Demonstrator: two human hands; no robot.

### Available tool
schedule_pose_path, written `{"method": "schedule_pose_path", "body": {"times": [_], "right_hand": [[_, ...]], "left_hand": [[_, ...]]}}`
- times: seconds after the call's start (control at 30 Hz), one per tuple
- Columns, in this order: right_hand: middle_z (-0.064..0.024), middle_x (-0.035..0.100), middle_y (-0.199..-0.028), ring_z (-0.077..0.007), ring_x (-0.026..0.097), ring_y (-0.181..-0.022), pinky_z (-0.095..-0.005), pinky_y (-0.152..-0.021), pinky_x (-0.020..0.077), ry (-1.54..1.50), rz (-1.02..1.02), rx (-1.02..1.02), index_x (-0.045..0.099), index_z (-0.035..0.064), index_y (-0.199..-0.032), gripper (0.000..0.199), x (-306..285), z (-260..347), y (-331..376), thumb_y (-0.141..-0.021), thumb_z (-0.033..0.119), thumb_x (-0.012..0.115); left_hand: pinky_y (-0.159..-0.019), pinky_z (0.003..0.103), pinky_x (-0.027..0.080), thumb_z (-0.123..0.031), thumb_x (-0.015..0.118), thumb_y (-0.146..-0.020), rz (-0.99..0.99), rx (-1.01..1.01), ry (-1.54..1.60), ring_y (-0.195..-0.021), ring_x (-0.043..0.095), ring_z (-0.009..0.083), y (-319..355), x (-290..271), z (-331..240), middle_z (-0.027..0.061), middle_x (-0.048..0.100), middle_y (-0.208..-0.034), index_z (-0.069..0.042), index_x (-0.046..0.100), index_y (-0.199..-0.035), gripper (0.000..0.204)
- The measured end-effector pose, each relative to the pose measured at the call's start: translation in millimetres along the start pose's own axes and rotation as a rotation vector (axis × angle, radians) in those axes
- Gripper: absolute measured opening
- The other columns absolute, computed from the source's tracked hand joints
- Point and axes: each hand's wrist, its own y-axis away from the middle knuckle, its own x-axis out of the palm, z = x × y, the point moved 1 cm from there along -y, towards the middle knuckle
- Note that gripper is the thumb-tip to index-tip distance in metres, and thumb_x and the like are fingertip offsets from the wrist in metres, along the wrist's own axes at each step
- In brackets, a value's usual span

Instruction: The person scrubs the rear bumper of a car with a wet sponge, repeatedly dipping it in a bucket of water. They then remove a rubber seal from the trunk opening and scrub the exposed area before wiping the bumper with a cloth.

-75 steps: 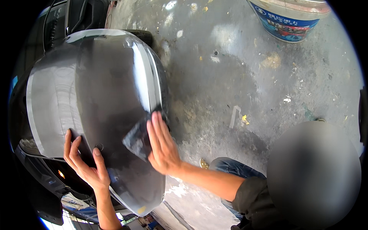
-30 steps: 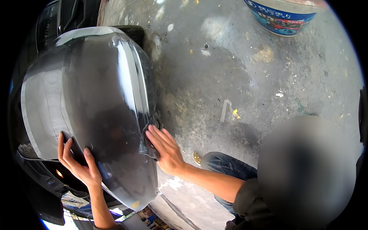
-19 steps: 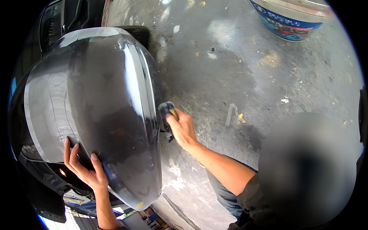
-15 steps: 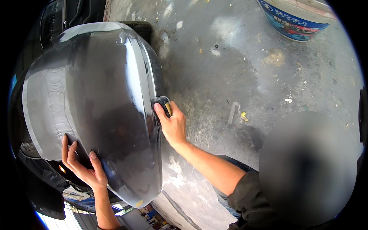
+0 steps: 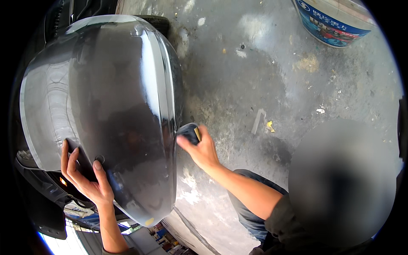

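Note:
A dark grey car bumper, glossy in places, fills the left half of the view. A white patch runs along its right side. My left hand rests on the lower left of the bumper, fingers spread and holding nothing. Beside the right edge, my right hand grips a black sanding pad with a yellow strip. The hand is smeared by motion, and I cannot tell whether the pad touches the edge.
Grey, paint-spotted concrete floor lies to the right. A plastic bucket with a blue label stands at the far right. A tyre shows behind the bumper. A blurred round shape hides the lower right.
My right hand has moved nearer and to the right with the sanding pad, along the bumper's edge. My left hand stays in place on the bumper; the view has shifted slightly.

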Motion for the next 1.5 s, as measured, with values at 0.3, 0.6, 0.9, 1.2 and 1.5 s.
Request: {"method": "schedule_pose_path", "body": {"times": [0.3, 0.6, 0.9, 1.2, 1.5], "right_hand": [[-0.0083, 0.059, -0.087, -0.0154, 0.055, -0.071, -0.0322, -0.063, 0.0448, 0.033, -0.004, -0.423, 0.062, -0.0017, -0.097, 0.029, -17, 21, -22, -0.095, 0.027, 0.064], [-0.0105, 0.06, -0.079, -0.0267, 0.061, -0.066, -0.0359, -0.059, 0.0467, 0.108, -0.305, -0.594, 0.062, 0.0011, -0.088, 0.011, 17, 49, -28, -0.085, 0.007, 0.071], [-0.0122, 0.059, -0.079, -0.0286, 0.059, -0.066, -0.0385, -0.056, 0.0447, 0.097, -0.369, -0.674, 0.059, -0.0002, -0.09, 0.009, 25, 54, -41, -0.088, 0.005, 0.066], [-0.0072, 0.056, -0.076, -0.014, 0.054, -0.063, -0.0311, -0.056, 0.0426, 0.064, -0.284, -0.651, 0.061, 0.0003, -0.086, 0.01, 23, 44, -32, -0.086, 0.004, 0.07], [-0.0081, 0.066, -0.081, -0.0158, 0.062, -0.068, -0.0301, -0.061, 0.0486, -0.153, -0.107, -0.381, 0.064, 0.0039, -0.099, 0.015, 4, 36, -21, -0.087, 0.009, 0.07]], "left_hand": [[-0.109, 0.045, 0.034, -0.029, 0.06, -0.093, -0.006, 0.011, -0.001, -0.13, 0.046, 0.0351, 0, 1, 0, 0.0199, 0.048, -0.142, -0.003, 0.052, -0.128, 0.045], [-0.111, 0.046, 0.033, -0.026, 0.059, -0.093, -0.013, -0.008, -0.019, -0.132, 0.045, 0.0335, 3, 2, 2, 0.0182, 0.048, -0.143, -0.003, 0.053, -0.129, 0.044], [-0.108, 0.043, 0.034, -0.028, 0.062, -0.089, 0.007, -0.003, -0.036, -0.129, 0.046, 0.0331, 5, 4, 3, 0.0178, 0.048, -0.142, -0.004, 0.053, -0.127, 0.046], [-0.108, 0.044, 0.034, -0.028, 0.061, -0.091, 0.004, -0.008, -0.046, -0.13, 0.046, 0.0338, 3, 2, 2, 0.019, 0.048, -0.142, -0.004, 0.053, -0.128, 0.044], [-0.111, 0.046, 0.032, -0.024, 0.058, -0.094, -0.005, 0.004, -0.009, -0.131, 0.047, 0.0351, 4, 1, 3, 0.0201, 0.048, -0.142, -0.002, 0.052, -0.129, 0.042]]}}
